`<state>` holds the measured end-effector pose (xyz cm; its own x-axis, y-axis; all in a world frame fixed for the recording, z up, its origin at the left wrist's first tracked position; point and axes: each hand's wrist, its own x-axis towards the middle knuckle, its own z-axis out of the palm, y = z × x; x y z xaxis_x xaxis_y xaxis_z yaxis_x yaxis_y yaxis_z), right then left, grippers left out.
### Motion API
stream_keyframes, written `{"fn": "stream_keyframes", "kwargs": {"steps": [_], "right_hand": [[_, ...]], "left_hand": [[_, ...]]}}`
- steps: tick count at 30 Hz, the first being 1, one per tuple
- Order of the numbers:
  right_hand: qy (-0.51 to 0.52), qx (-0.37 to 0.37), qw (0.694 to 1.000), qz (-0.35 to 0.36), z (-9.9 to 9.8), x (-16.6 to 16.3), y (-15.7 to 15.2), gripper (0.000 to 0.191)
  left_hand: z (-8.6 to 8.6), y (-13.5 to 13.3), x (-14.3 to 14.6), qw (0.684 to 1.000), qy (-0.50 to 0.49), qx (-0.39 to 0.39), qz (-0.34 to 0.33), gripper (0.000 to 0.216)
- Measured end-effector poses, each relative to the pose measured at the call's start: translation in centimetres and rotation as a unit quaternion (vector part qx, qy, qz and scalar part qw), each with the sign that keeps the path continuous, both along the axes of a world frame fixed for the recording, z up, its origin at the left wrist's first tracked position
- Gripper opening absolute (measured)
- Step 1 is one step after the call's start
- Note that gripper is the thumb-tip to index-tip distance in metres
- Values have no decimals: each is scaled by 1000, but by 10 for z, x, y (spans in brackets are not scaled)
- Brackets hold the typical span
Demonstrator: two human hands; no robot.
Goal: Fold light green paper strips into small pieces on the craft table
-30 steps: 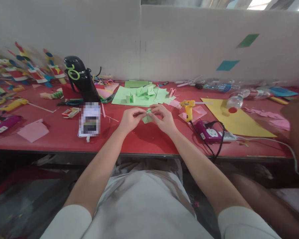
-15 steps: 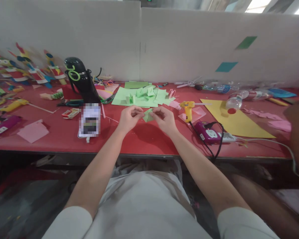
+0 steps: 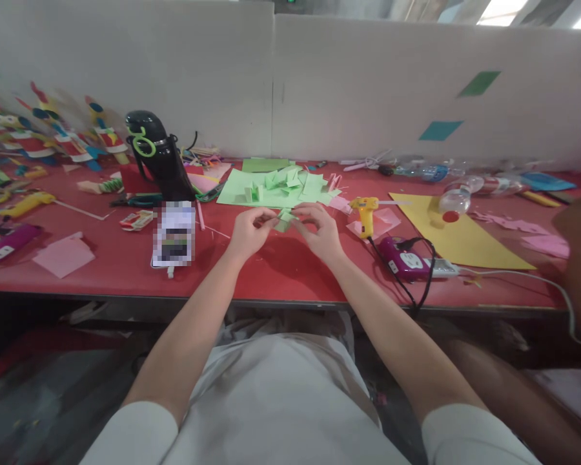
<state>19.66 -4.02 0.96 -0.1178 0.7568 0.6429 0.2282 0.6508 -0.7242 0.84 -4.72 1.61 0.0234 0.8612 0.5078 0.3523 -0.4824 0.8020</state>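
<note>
Head view: your left hand [image 3: 250,234] and right hand [image 3: 321,234] pinch 1 small green paper piece [image 3: 285,221] between them, above the red table [image 3: 281,274]. Step looks like folding; next move probably calls for 1 steadying pinch, 1 pressing the crease. Room opens toward the front edge [image 3: 281,301]; light-green sheet [image 3: 230,188] close beyond; phone [image 3: 174,236] left, glue gun [image 3: 366,216] right.

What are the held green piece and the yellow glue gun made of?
The green piece: apparently matte paper, judging by its thin, folded faces. The glue gun: probably hard plastic, fairly smooth, given its evenly coloured, moulded-looking body.
</note>
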Motion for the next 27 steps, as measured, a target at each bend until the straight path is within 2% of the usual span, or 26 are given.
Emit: {"fn": "stream_keyframes", "kwargs": {"steps": [2, 4, 8, 12, 16, 20, 23, 27], "right_hand": [[16, -23, 998, -56, 1, 1, 0, 27], [45, -98, 992, -68, 2, 2, 1, 35], [86, -271, 958, 36, 7, -2, -3, 59], [120, -329, 932, 95, 11, -5, -6, 53], [129, -333, 929, 103, 9, -3, -5, 38], [110, -300, 942, 105, 6, -1, -2, 29], [45, -249, 961, 114, 5, -2, -3, 29], [-17, -144, 985, 89, 1, -3, -1, 27]], "left_hand": [[0, 0, -2, 998, 24, 43, 44, 8], [1, -1, -3, 992, 50, 88, 71, 8], [2, -6, -1, 981, 97, 154, 67, 10], [0, -6, 1, 977, 139, 161, 2, 12], [-3, -4, 0, 978, 142, 147, -48, 9], [-4, 0, -1, 994, 53, 65, -65, 22], [-5, 4, -1, 998, -30, -6, -60, 34], [-7, 6, 0, 997, -56, -13, -59, 31]]}}
